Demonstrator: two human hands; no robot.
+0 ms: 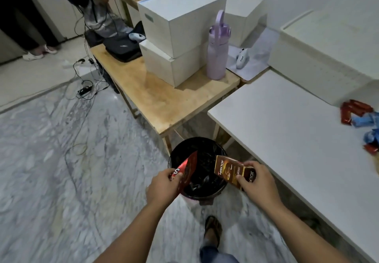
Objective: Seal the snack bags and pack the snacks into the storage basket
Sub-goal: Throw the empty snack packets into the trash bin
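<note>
My left hand (164, 186) grips a flat red snack wrapper (187, 168), tilted over a black-lined bin (196, 180) on the floor. My right hand (256, 180) holds a brown Nextar box (229, 170) at its near end, also above the bin's rim. Several small red and blue snack packs (359, 115) lie on the white table (287, 129) at the right edge. A pale storage box (328, 57) stands at the back of that table.
A wooden table (164, 106) carries stacked white boxes (178, 37), a purple bottle (217, 53) and a black bag (123, 49). Cables (86, 90) run over the marble floor. A person's legs (39, 43) stand far left. My sandalled foot (213, 230) is near the bin.
</note>
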